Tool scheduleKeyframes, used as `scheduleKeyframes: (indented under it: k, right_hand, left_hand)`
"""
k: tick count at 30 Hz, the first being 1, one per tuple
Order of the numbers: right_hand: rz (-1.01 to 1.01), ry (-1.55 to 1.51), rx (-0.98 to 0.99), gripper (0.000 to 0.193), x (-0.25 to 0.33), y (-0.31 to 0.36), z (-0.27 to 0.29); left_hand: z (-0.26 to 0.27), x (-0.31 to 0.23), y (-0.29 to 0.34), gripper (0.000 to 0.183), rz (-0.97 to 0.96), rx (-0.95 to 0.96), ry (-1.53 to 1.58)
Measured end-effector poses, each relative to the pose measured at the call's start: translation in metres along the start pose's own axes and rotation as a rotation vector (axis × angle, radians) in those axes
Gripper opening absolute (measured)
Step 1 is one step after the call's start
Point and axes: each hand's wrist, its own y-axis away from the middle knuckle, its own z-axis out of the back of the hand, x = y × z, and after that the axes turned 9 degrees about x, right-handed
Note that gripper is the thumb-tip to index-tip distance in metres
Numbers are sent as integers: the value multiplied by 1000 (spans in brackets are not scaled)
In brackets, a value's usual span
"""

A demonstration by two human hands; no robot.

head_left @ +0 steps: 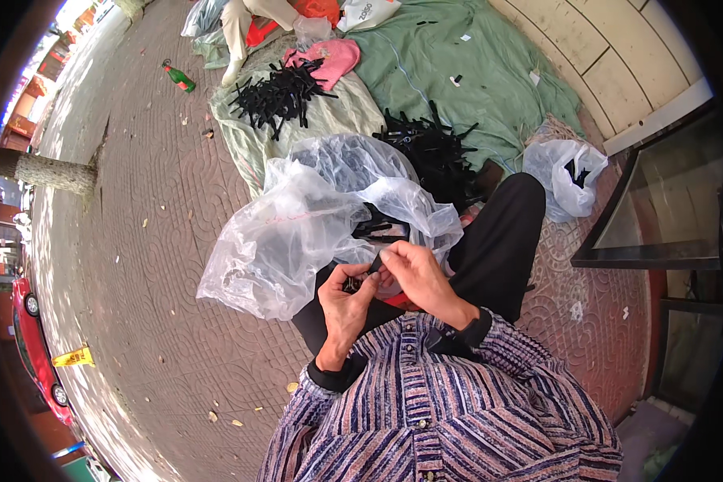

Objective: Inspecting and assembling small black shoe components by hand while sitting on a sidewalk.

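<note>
- Around you, patterned paving (pixel 169 257) spreads out.
- Your left hand (pixel 346 304) and right hand (pixel 419 277) meet, pinching a small black strip (pixel 376 263) between them; it's probably light, fairly stiff, best held by its ends, though your grip hides much.
- A loose clear bag (pixel 269 245) crowds your reach; beyond lies a black heap (pixel 430 157).

Small, narrow black piece (pixel 376 263) — tilted, in the grip of left hand (pixel 345 312) and right hand (pixel 422 279)
</note>
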Motion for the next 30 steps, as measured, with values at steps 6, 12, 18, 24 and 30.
scheduleKeyframes:
  k: [6,12,18,24,30]
  right_hand:
    - [321,462,-145,15,1,-1,-2]
    - [-192,-629,31,8,5,3,3]
    - [-91,-366,20,10,8,7,1]
    - [-68,-379,36,11,15,9,5]
    - [-197,-561,45,10,14,8,9]
  left_hand:
    - [-1,0,2,13,-316,-33,-493]
    - [-5,-5,9,9,-155,-1,33]
    - [-7,-13,5,10,98,32,369]
    - [-12,-27,6,10,189,65,413]
    - [-8,-24,4,8,256,70,420]
